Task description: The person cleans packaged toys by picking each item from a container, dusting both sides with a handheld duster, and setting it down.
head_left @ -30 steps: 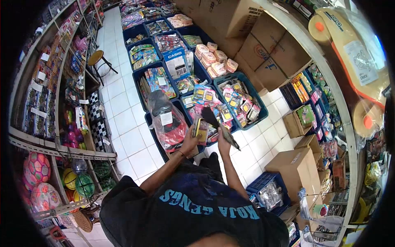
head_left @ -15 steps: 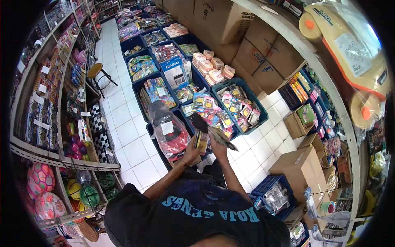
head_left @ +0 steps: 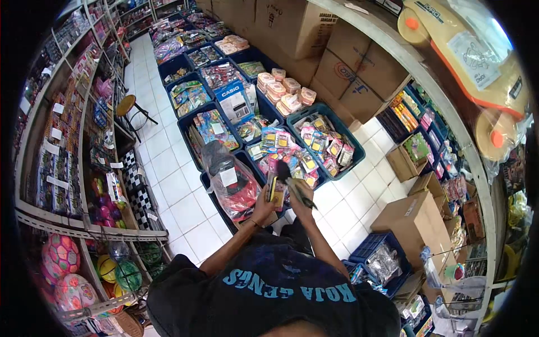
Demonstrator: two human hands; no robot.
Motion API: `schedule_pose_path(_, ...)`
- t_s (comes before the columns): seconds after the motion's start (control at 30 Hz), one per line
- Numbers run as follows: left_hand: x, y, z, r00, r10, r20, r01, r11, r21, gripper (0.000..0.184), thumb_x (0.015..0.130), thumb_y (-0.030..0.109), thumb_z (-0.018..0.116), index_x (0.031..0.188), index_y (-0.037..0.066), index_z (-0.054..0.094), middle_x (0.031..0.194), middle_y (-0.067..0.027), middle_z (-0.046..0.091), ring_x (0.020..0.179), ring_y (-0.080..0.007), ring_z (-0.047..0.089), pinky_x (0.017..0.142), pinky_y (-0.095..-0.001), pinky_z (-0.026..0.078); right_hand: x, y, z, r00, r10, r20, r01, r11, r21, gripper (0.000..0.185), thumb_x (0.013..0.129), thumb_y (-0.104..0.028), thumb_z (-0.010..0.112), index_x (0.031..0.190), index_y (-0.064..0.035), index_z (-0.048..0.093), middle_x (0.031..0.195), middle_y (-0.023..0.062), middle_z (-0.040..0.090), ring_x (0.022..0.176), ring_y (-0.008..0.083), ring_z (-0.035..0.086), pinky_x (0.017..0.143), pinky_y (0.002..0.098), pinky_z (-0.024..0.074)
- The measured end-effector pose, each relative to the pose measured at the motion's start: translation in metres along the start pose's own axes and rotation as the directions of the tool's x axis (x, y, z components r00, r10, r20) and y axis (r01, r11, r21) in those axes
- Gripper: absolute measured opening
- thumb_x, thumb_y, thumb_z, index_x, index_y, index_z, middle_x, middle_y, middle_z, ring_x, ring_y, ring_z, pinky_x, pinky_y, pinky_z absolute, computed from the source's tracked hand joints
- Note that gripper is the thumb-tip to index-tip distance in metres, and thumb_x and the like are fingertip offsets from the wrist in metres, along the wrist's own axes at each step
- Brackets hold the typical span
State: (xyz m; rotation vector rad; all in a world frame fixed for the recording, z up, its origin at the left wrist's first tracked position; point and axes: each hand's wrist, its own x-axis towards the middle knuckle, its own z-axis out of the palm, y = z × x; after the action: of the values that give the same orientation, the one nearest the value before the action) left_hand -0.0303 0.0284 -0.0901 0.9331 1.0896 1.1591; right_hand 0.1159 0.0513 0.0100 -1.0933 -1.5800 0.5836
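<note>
In front of my body, my left hand (head_left: 263, 209) is closed around a small packet with a yellow front (head_left: 277, 191). Gripped in my right hand (head_left: 301, 205) is a brush with dark bristles (head_left: 283, 169), which point up and left beside the packet. I cannot tell whether the bristles touch it. Just beyond both hands, a blue crate is heaped with similar small packets (head_left: 276, 140). To the left of my left hand lies a plastic-wrapped red and black item (head_left: 236, 182) with a white label.
Rows of blue crates (head_left: 238, 151) with packaged goods stretch ahead. A Casio box (head_left: 234, 102) stands among them. Shelves (head_left: 90, 224) run along the left, with a stool (head_left: 127, 105) farther up the tiled aisle. Cardboard boxes (head_left: 412, 224) stand at right, near a metal shelf frame (head_left: 474, 163).
The brush has swung upright and moved right and down, nearer the packet's upper right. The packet now faces up more visibly. The whole view has shifted slightly.
</note>
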Motion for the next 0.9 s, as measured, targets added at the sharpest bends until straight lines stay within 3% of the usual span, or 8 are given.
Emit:
schedule_pose_path(0.13,-0.001,0.014,0.007,0.995,-0.076,-0.070,0.073,0.996,-0.046,0.067,0.085,-0.006,0.056,0.144,0.006,0.027,0.126,-0.0133,0.051,0.097,-0.0201,0.061,0.059,-0.0298,0.057,0.002,-0.011,0.005,0.992,-0.107,0.063,0.114,0.984,-0.136,0.021,0.085,-0.012,0.061,0.100,0.0024,0.065,0.093,0.0133,0.066,0.085,0.0247,0.063,0.075,0.0323,0.0483)
schedule_pose_path(0.23,0.004,0.010,-0.002,0.998,-0.050,-0.036,0.044,0.989,-0.139,0.065,0.084,-0.005,0.058,0.142,0.004,0.030,0.125,-0.0117,0.052,0.099,-0.0203,0.060,0.061,-0.0297,0.058,-0.018,0.029,0.004,0.822,0.570,-0.009,-0.558,0.808,0.189,0.026,0.090,-0.024,0.061,0.105,-0.0028,0.066,0.096,0.0083,0.063,0.088,0.0137,0.057,0.077,0.0290,0.0454)
schedule_pose_path(0.3,0.010,-0.014,-0.007,0.995,-0.001,-0.105,-0.015,0.988,-0.154,0.051,0.084,-0.006,0.056,0.133,0.001,0.040,0.113,-0.0108,0.058,0.098,-0.0217,0.062,0.072,-0.0329,0.057,-0.023,0.055,0.001,0.838,0.532,-0.119,-0.487,0.829,0.276,0.030,0.092,-0.024,0.060,0.113,-0.0024,0.063,0.095,0.0063,0.062,0.089,0.0110,0.056,0.078,0.0279,0.0454)
schedule_pose_path(0.33,0.011,-0.016,-0.008,0.993,0.046,-0.106,-0.058,0.993,-0.107,0.052,0.084,-0.006,0.056,0.133,0.001,0.039,0.114,-0.0112,0.058,0.098,-0.0218,0.062,0.074,-0.0328,0.056,-0.021,0.057,-0.012,0.672,0.741,-0.013,-0.717,0.654,0.241,0.030,0.091,-0.022,0.062,0.113,-0.0021,0.063,0.097,0.0071,0.064,0.093,0.0131,0.058,0.083,0.0295,0.0458)
schedule_pose_path(0.43,0.006,-0.005,-0.008,0.987,0.125,-0.096,-0.123,0.992,0.027,0.056,0.084,-0.007,0.056,0.136,0.000,0.037,0.116,-0.0123,0.058,0.100,-0.0220,0.061,0.078,-0.0326,0.055,-0.023,0.072,-0.013,0.902,0.367,-0.227,-0.385,0.922,-0.035,0.023,0.090,-0.014,0.062,0.107,0.0011,0.065,0.093,0.0084,0.065,0.083,0.0152,0.059,0.076,0.0291,0.0468)
schedule_pose_path(0.6,-0.004,0.004,-0.001,0.995,0.057,-0.076,-0.040,0.978,0.204,0.060,0.084,-0.005,0.057,0.139,0.001,0.033,0.115,-0.0145,0.058,0.097,-0.0223,0.062,0.074,-0.0332,0.056,-0.008,0.037,-0.007,1.000,0.029,-0.002,-0.029,0.966,-0.257,0.015,0.085,-0.005,0.063,0.098,0.0036,0.066,0.088,0.0136,0.065,0.079,0.0206,0.061,0.077,0.0282,0.0480)
schedule_pose_path(0.77,0.008,-0.028,-0.008,0.998,-0.055,-0.028,0.055,0.998,0.004,0.066,0.084,-0.002,0.059,0.143,0.002,0.028,0.124,-0.0140,0.054,0.104,-0.0225,0.060,0.078,-0.0324,0.055,0.001,0.000,0.015,0.998,0.048,-0.042,-0.045,0.997,0.055,0.020,0.087,-0.012,0.064,0.099,0.0034,0.064,0.089,0.0111,0.066,0.080,0.0200,0.062,0.076,0.0283,0.0488)
schedule_pose_path(0.9,-0.002,0.002,-0.005,0.986,-0.165,-0.039,0.157,0.976,-0.151,0.067,0.085,-0.003,0.058,0.143,0.003,0.027,0.125,-0.0158,0.052,0.102,-0.0242,0.061,0.070,-0.0324,0.057,-0.023,0.042,0.011,0.823,0.566,0.047,-0.563,0.803,0.195,0.028,0.089,-0.015,0.061,0.112,0.0009,0.060,0.098,0.0121,0.067,0.088,0.0179,0.064,0.080,0.0296,0.0493)
